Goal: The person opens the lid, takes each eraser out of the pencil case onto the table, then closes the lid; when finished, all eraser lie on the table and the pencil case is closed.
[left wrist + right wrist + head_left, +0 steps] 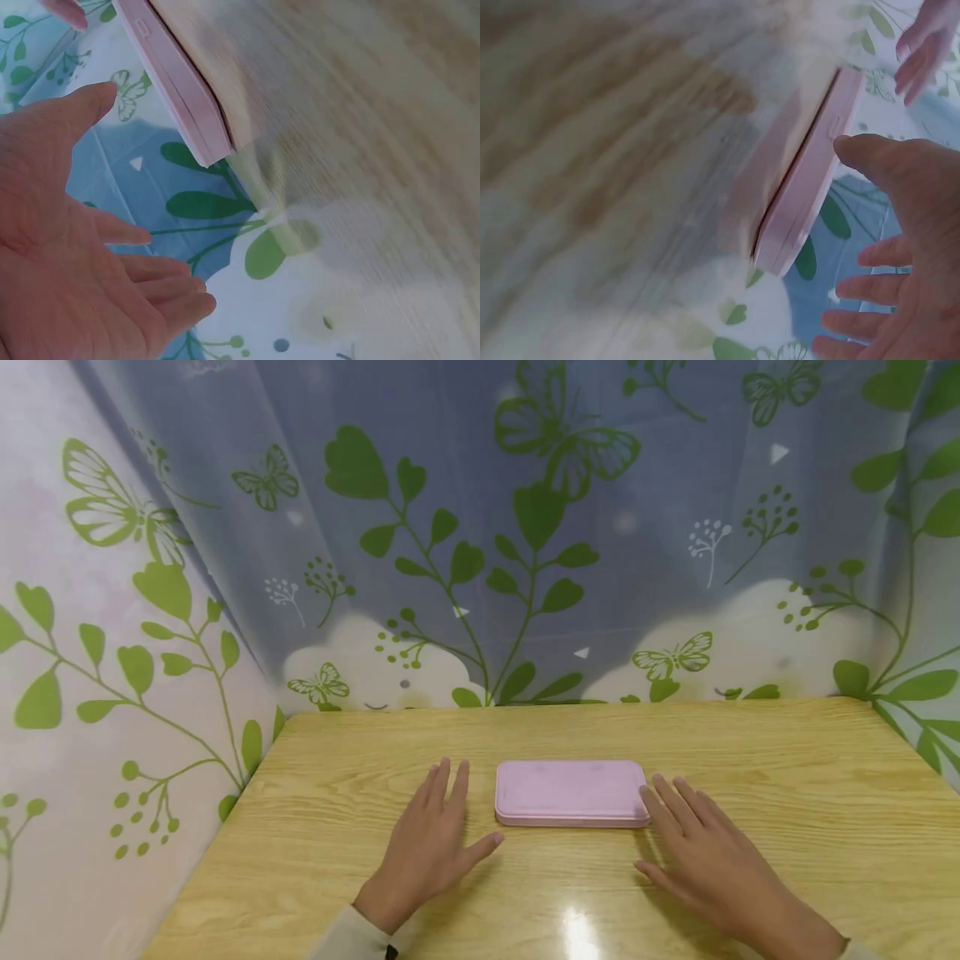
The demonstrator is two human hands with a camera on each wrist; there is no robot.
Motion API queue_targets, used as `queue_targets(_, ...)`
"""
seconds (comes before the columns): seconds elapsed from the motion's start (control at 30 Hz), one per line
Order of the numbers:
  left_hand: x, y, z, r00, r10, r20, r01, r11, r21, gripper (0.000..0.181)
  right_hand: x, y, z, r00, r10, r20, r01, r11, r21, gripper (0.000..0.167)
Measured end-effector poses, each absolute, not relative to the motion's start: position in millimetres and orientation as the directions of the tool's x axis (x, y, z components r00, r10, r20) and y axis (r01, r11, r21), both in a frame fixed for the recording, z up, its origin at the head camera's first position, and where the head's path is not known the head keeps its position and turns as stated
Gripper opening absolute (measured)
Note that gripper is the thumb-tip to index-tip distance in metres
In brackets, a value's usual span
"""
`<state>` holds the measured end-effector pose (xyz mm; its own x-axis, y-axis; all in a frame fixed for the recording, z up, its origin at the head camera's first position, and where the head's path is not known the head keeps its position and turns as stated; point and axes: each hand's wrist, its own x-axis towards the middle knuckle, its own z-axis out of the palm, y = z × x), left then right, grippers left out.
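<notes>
A flat pink case [572, 789] with rounded corners lies closed on the wooden table, its long side facing me. To its left my left hand [429, 843] hovers with fingers straight and thumb spread, apart from the case. My right hand [716, 864] is at the case's right end, fingers extended; its index fingertip overlaps the case's edge in the head view, and whether it touches cannot be told. In the left wrist view, a small catch shows on the side of the pink case [180, 90]. Neither hand holds anything.
The glossy wood-grain table [360, 743] reflects light near the front. Behind it hangs a blue curtain [442, 468] with green leaves and butterflies. A pale patterned wall or cloth [67, 793] borders the table's left side, and similar fabric stands at the right.
</notes>
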<state>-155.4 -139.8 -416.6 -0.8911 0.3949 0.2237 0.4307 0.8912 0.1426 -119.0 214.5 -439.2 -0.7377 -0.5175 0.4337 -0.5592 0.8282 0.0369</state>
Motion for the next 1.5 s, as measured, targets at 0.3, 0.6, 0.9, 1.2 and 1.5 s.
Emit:
queue_targets(0.3, -172, -128, -415, -0.896, 0.434, 0.089, 0.442, 0.858, 0.261, 0.098, -133, 191, -437, -0.673, -0.621, 0.402, -0.639, 0.762, 0.107, 0.078)
queue_targets(0.6, -185, -110, -415, -0.876, 0.475, 0.085, 0.478, 0.829, 0.29, 0.099, -151, 174, -436, -0.597, -0.687, 0.415, -0.682, 0.706, 0.188, 0.066)
queue_targets(0.9, -199, -100, -419, -0.878, 0.475, 0.052, 0.466, 0.827, 0.315, 0.105, -167, 160, -438, -0.557, -0.714, 0.424, -0.693, 0.681, 0.237, 0.058)
queue_targets(1.2, -213, -95, -422, -0.872, 0.488, 0.042, 0.468, 0.805, 0.363, 0.114, -175, 151, -435, -0.608, -0.719, 0.337, -0.672, 0.692, 0.264, 0.053)
queue_targets(1.5, -219, -95, -422, -0.866, 0.501, 0.009, 0.475, 0.816, 0.33, 0.101, -182, 149, -438, -0.525, -0.751, 0.401, -0.659, 0.657, 0.366, 0.05)
